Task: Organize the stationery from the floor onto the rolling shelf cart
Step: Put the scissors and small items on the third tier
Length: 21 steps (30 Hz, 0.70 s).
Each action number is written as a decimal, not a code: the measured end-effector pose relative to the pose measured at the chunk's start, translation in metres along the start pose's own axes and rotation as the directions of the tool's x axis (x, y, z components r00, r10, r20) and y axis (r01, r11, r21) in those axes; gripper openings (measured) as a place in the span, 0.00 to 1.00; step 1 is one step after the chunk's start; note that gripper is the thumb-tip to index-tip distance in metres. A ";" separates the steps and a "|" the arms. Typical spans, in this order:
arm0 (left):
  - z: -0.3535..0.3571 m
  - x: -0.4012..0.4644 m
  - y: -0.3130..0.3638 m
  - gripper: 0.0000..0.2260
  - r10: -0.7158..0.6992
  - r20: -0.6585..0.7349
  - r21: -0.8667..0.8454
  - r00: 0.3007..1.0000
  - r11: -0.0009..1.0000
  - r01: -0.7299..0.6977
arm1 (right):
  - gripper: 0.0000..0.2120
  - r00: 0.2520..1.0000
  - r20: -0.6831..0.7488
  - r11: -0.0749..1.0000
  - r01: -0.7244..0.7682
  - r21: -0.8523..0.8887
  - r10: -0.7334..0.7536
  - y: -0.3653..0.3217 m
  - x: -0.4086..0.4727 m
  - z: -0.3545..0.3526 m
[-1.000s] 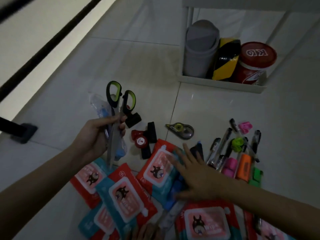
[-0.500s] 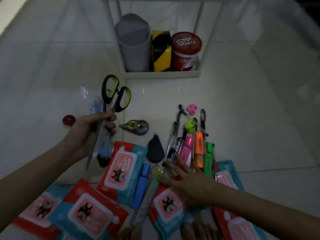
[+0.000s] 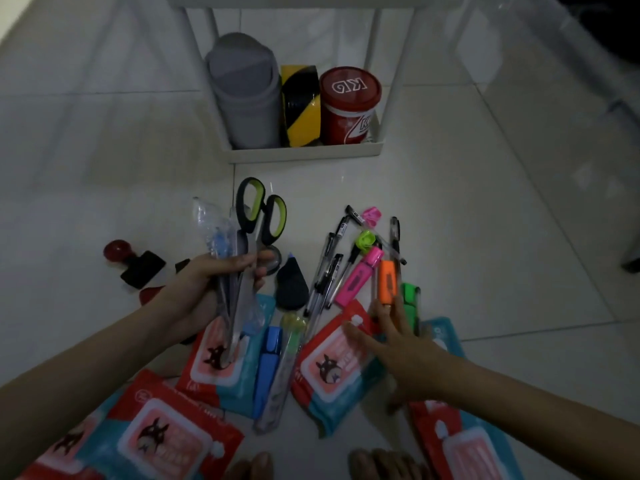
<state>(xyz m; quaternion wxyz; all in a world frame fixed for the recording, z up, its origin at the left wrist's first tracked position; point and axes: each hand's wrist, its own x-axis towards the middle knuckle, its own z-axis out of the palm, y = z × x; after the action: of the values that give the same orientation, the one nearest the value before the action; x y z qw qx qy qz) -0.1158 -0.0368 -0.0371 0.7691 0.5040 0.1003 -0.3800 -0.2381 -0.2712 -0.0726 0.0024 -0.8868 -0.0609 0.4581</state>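
The left hand [image 3: 204, 292] clamps the scissors [image 3: 254, 244] and a clear packet [image 3: 216, 237] together, blades down, likely bundling items for one trip. The right hand [image 3: 405, 355] hovers flat, fingers [image 3: 384, 317] spread, at the orange highlighter [image 3: 388, 280] among the pens [image 3: 327, 275] on the floor [image 3: 485, 220]. The cart [image 3: 304, 152] waits just beyond the pile.

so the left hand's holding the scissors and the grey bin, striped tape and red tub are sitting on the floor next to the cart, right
Not quite. The left hand does hold the scissors, but the grey bin, striped tape and red tub are not on the floor beside the cart. The head view shows them standing side by side on the cart's bottom shelf, between its posts.
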 end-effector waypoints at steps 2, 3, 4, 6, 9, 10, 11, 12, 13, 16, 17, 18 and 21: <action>0.002 0.000 -0.001 0.27 0.004 0.005 -0.002 1.000 1.000 -0.004 | 0.53 0.995 0.020 0.995 -0.098 0.021 0.097 -0.007 -0.003 0.011; 0.002 -0.001 -0.001 0.28 0.008 0.000 0.000 1.000 1.000 -0.008 | 0.52 0.990 -0.006 0.989 -0.141 0.048 0.141 -0.009 -0.002 0.015; 0.001 -0.001 -0.001 0.28 0.012 -0.003 0.004 1.000 1.000 -0.012 | 0.53 0.983 -0.051 0.983 -0.174 0.063 0.177 -0.010 -0.002 0.018; 0.000 -0.001 -0.003 0.26 0.010 -0.011 0.017 1.000 1.000 -0.010 | 0.55 0.965 -0.149 0.976 -0.211 0.056 0.218 -0.006 -0.001 0.019; -0.006 0.000 -0.014 0.26 -0.037 -0.029 0.029 0.999 0.999 0.037 | 0.47 0.928 -0.241 0.959 -0.273 0.077 0.284 0.009 -0.005 0.015; -0.008 -0.001 -0.019 0.28 -0.068 -0.040 0.045 0.997 0.996 0.070 | 0.46 0.916 -0.249 0.949 -0.306 0.079 0.316 0.014 -0.010 0.012; -0.010 -0.001 -0.025 0.30 -0.102 -0.048 0.065 0.994 0.992 0.105 | 0.45 0.905 -0.237 0.935 -0.344 0.083 0.354 0.018 -0.014 0.011; -0.013 -0.002 -0.031 0.31 -0.141 -0.051 0.080 0.989 0.986 0.144 | 0.45 0.894 -0.209 0.918 -0.383 0.102 0.397 0.021 -0.019 0.010; -0.014 -0.003 -0.036 0.31 -0.181 -0.051 0.094 0.982 0.978 0.185 | 0.45 0.884 -0.177 0.901 -0.415 0.128 0.432 0.023 -0.022 0.010; -0.009 -0.006 -0.050 0.23 -0.257 -0.045 0.122 0.965 0.958 0.261 | 0.41 0.902 -0.202 0.922 -0.353 0.159 0.380 0.020 -0.027 0.009; -0.006 -0.005 -0.053 0.18 -0.256 -0.062 0.118 0.965 0.958 0.262 | 0.38 0.913 -0.270 0.948 -0.267 0.173 0.306 0.015 -0.025 0.006; -0.004 -0.005 -0.055 0.13 -0.246 -0.082 0.097 0.966 0.962 0.254 | 0.33 0.916 -0.339 0.968 -0.156 0.195 0.216 0.008 -0.021 0.002; 0.002 -0.005 -0.055 0.08 -0.190 -0.102 0.008 0.977 0.981 0.191 | 0.28 0.891 -0.452 0.972 0.148 0.181 -0.052 -0.022 -0.003 -0.015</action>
<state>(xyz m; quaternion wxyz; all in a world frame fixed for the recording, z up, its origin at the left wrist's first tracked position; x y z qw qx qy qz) -0.1573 -0.0473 -0.0714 0.7185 0.5174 0.1833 -0.4270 -0.2298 -0.2494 -0.0597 0.1336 -0.9582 -0.0559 0.2469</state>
